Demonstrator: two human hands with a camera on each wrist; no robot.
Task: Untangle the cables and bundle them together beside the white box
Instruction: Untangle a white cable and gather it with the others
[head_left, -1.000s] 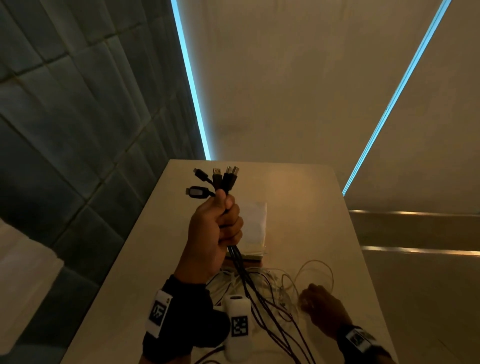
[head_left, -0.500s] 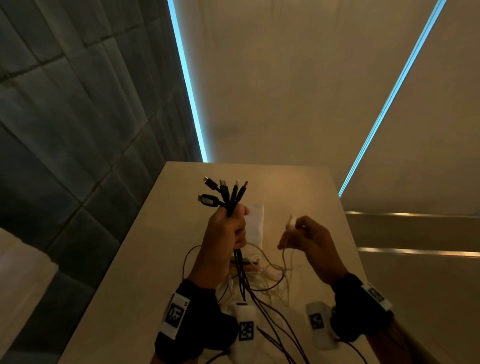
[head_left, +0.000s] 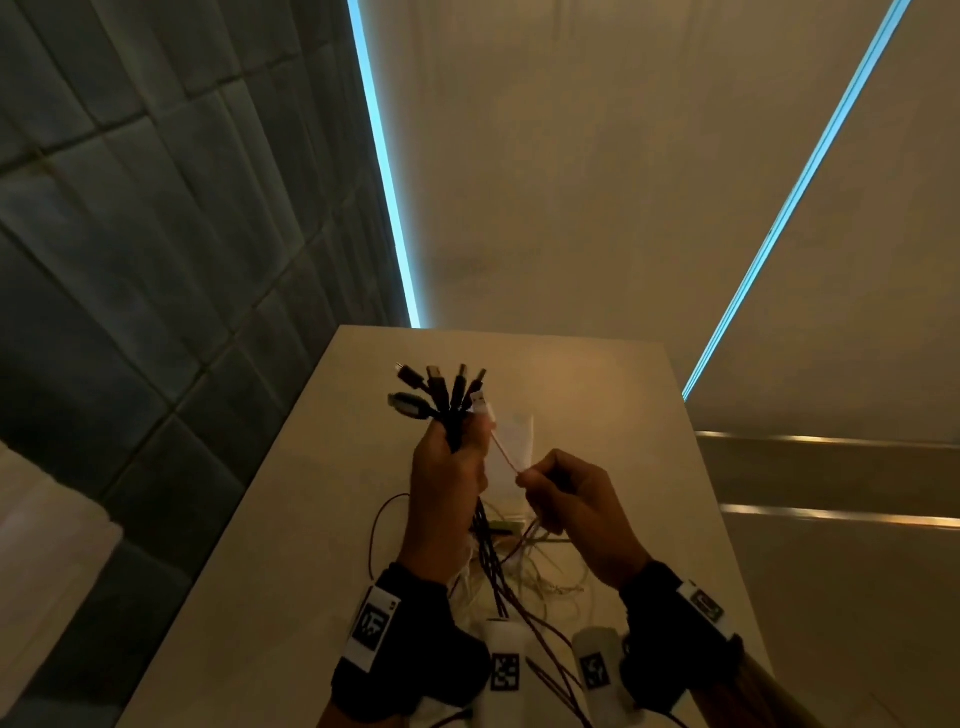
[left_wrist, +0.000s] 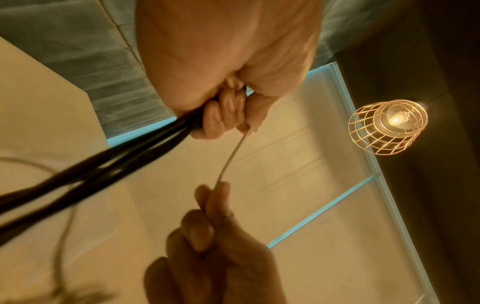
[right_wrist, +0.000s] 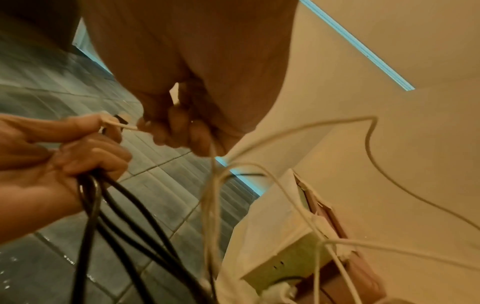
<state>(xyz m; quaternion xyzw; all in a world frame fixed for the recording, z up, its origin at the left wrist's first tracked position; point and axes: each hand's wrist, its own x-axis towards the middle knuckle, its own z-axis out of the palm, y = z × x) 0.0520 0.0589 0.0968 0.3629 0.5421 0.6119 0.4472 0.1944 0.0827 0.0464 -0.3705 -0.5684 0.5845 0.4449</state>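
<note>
My left hand (head_left: 451, 457) is raised above the table and grips a bundle of black cables (head_left: 441, 395) (left_wrist: 109, 164) (right_wrist: 122, 207), their plugs fanning out above the fist. A white cable's plug (head_left: 482, 404) now stands in that same grip. My right hand (head_left: 558, 486) (left_wrist: 213, 205) (right_wrist: 179, 127) pinches this white cable (left_wrist: 230, 158) (right_wrist: 124, 125) just below the left fist, holding it taut. More pale cables (head_left: 540, 577) (right_wrist: 215, 201) hang down in a tangle to the table. The white box (head_left: 511, 447) (right_wrist: 280, 246) lies behind the hands, partly hidden.
The beige table (head_left: 291, 519) is narrow, with a dark tiled wall (head_left: 130, 260) along its left edge and a drop on the right. A caged lamp (left_wrist: 388, 126) hangs overhead. White wrist cameras (head_left: 504, 670) sit low in the head view.
My right hand rose from the tangle with a white cable end and brought it to the left fist. The white plug now sits with the black ones, and the right hand has slid down the cable.
</note>
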